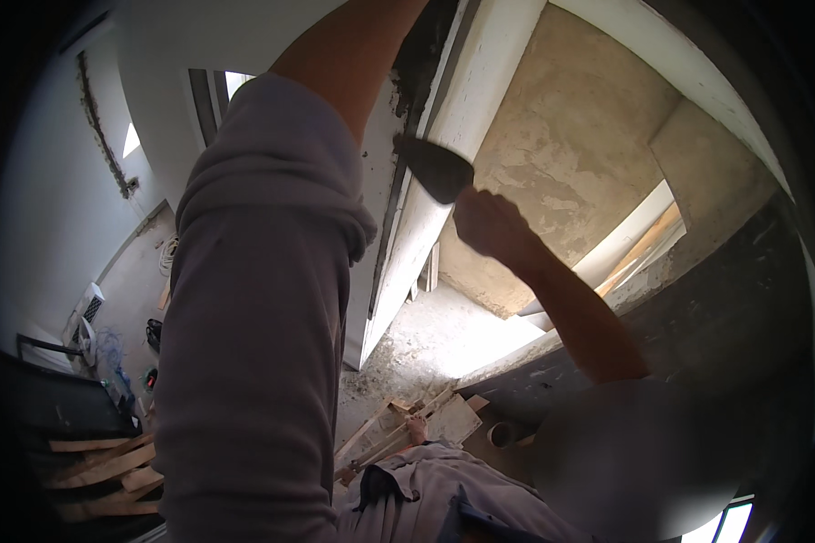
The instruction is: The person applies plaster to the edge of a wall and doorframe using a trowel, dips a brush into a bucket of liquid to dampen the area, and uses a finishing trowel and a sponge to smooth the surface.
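My right hand (496,226) is closed round the handle of a pointing trowel with a dark, leaf-shaped blade (436,169). The blade's tip points left, by the edge of the wall where it meets a white door frame (466,113). Dark, rough mortar (418,68) runs along that edge above the trowel. Whether the blade touches the wall I cannot tell. My left arm (335,72), its grey sleeve rolled up, reaches upward past the top of the picture, so my left hand is out of sight.
Beyond the frame stands a patchy plastered wall (561,136) with an opening low on its right. Boards (453,421) lie on the rubble-strewn floor by my foot (417,429). Lower left are wooden planks (109,471), and a coiled cable (167,255) lies farther back.
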`<action>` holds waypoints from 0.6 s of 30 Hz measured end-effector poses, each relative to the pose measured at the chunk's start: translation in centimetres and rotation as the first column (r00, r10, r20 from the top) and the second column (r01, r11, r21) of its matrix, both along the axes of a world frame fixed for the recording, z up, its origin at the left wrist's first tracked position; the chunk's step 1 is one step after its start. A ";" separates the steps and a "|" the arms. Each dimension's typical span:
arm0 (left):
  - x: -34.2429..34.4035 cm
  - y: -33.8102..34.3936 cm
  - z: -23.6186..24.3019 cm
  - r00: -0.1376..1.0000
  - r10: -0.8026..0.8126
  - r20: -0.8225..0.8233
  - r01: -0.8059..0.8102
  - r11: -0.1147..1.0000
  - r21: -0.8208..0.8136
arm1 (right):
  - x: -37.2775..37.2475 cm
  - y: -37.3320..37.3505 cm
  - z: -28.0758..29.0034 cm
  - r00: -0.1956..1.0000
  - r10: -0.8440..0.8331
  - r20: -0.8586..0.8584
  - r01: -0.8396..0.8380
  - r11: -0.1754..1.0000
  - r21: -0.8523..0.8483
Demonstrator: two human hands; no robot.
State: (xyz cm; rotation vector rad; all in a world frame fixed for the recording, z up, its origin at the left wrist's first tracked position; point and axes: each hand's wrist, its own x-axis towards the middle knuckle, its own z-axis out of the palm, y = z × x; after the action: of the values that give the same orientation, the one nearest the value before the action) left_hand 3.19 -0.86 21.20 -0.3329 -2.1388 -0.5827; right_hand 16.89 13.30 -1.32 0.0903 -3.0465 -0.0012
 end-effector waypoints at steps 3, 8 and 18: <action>0.3 -0.3 0.4 1.000 -0.004 0.003 0.005 0.998 -0.057 | 0.6 -0.1 0.2 0.999 0.044 0.007 -0.044 0.998 -0.040; -0.6 -0.6 0.9 0.998 0.057 0.009 -0.056 0.995 -0.084 | -1.6 -3.0 9.9 0.905 0.119 -0.409 -0.098 0.993 0.071; -0.1 -1.4 0.0 1.000 -0.005 -0.012 0.004 0.998 -0.060 | -3.0 -2.8 4.1 0.975 0.112 -0.191 -0.088 0.987 0.133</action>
State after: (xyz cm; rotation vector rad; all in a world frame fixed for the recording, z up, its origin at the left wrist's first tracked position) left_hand 3.07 -2.25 21.17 -0.3738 -2.1473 -0.5180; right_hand 13.87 10.54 2.76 0.2378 -2.8365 -0.1806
